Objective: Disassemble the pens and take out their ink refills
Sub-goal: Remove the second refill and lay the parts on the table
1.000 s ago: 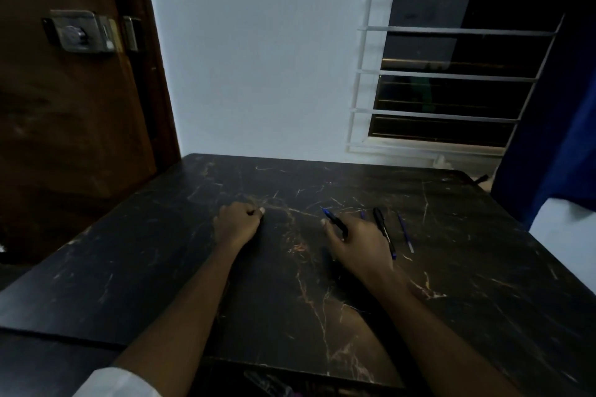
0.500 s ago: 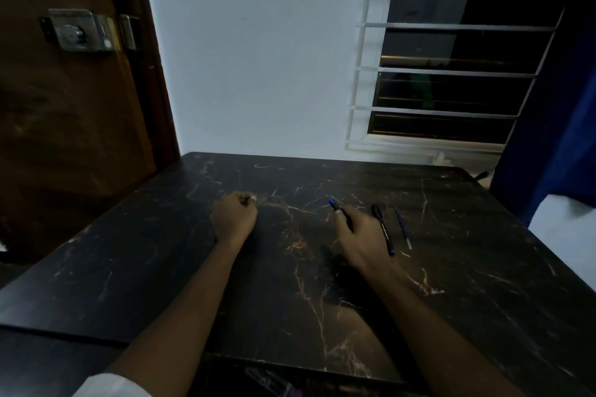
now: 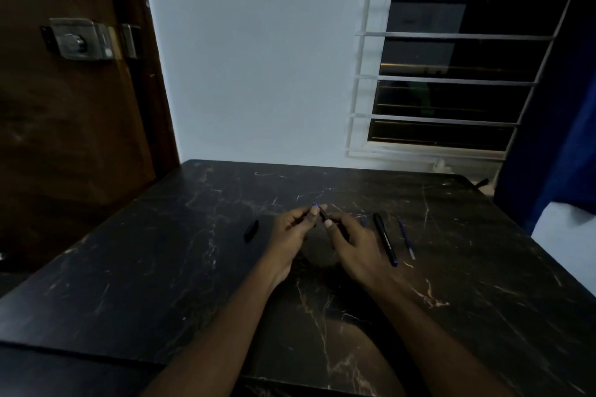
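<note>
Mid-frame, left hand (image 3: 288, 233) and right hand (image 3: 353, 245) pinch one pen (image 3: 322, 215); I fear a jerky pull scatters parts.

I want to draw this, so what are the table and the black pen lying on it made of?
The table looks like polished marble, or a marble-look laminate: pale veins cross its shiny black top. The black pen lying on it looks like smooth plastic, with a dull sheen and faint printing along the barrel, though dim light leaves that unsure.
</note>
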